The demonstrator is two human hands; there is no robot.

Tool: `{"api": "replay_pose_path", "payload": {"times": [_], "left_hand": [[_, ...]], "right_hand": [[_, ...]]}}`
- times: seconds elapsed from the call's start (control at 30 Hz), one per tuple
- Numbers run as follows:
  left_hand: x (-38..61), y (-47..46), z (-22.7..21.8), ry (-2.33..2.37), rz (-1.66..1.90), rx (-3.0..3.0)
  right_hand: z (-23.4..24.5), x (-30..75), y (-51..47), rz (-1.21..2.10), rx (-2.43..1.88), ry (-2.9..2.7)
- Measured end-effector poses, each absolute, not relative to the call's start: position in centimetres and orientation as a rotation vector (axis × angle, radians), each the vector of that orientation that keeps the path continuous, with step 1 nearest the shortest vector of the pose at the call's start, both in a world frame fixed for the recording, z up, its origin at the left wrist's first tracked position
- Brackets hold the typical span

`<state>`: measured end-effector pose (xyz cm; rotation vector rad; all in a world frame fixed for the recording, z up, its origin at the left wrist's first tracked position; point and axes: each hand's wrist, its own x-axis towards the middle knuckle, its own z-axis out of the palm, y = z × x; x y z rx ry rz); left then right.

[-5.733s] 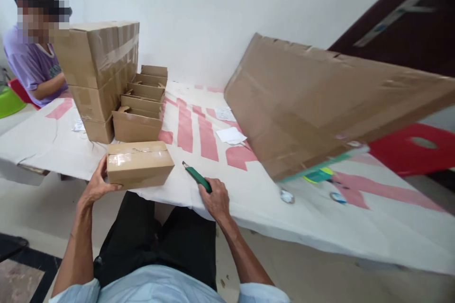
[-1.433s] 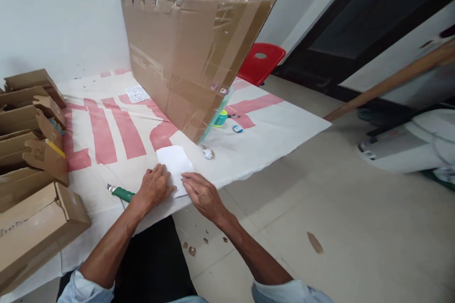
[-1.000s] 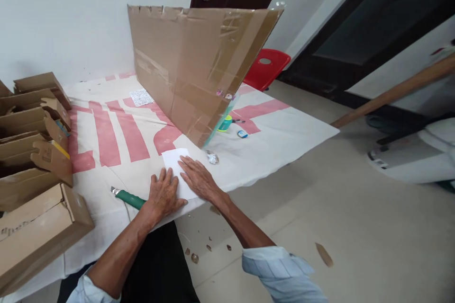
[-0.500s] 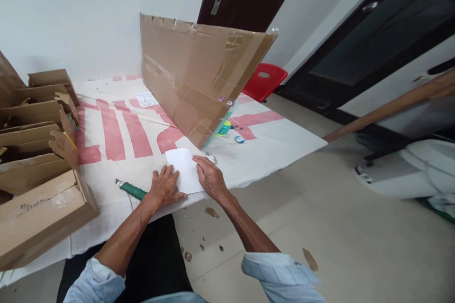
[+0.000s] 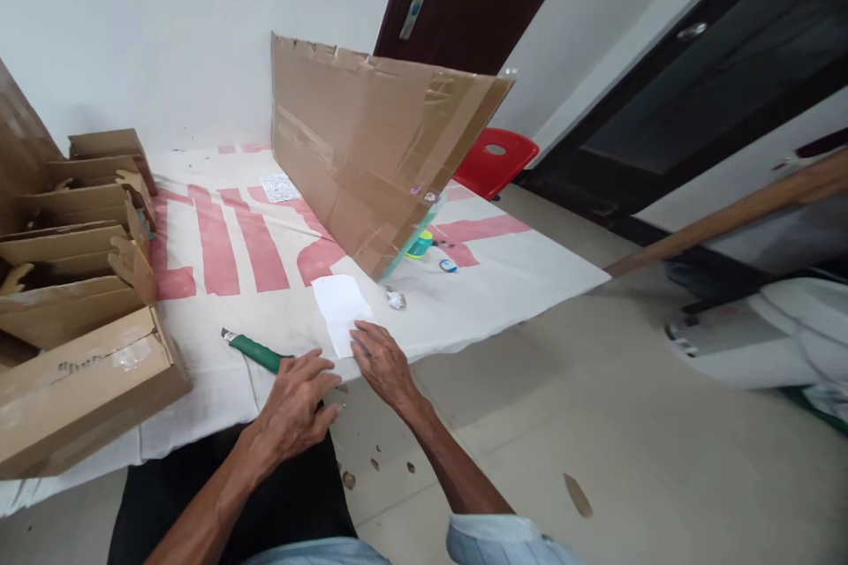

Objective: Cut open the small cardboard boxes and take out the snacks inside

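A creased white sheet of paper [image 5: 336, 305] lies on the cloth-covered table near its front edge. My right hand [image 5: 380, 359] rests on the paper's lower right part with its fingers stretched out. Apart from the sheet, my left hand [image 5: 298, 402] hovers at the table edge, fingers loosely spread and nothing in them. Just beyond it lies a green utility knife [image 5: 255, 350], its handle end partly behind that hand. A small crumpled silvery piece [image 5: 396, 298] sits to the right of the paper.
A large cardboard sheet [image 5: 358, 150] stands upright across the table. Cardboard boxes [image 5: 86, 380] line the left side. Right of the sheet are a tape roll [image 5: 448, 266] and a green-yellow item [image 5: 420, 244]. A printed paper [image 5: 279, 187] lies farther back; a red chair [image 5: 496, 161] stands behind.
My left hand has lifted off the paper and drawn back toward me. My right hand has slid down and left along the sheet, uncovering the silvery piece.
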<state>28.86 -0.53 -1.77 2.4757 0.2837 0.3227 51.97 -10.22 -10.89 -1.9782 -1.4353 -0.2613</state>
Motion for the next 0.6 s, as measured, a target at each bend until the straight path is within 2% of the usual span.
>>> {"api": "replay_pose_path", "payload": {"times": [0.2, 0.43, 0.5, 0.6], "left_hand": [[18.5, -2.7, -0.8, 0.62, 0.85, 2.256], [4.6, -1.8, 2.9, 1.474, 1.535, 2.273], [1.7, -0.5, 2.8, 1.681, 1.585, 2.063], [-0.5, 1.8, 1.8, 1.719, 1.497, 1.634]], "right_hand": [[-8.2, 50.1, -10.3, -0.275, -1.713, -1.327], [-5.9, 40.7, -7.4, 0.039, -1.465, -1.511], [-5.8, 38.6, -6.1, 0.059, -1.436, -1.538], [-5.6, 36.9, -4.2, 0.083, -1.434, -1.554]]}}
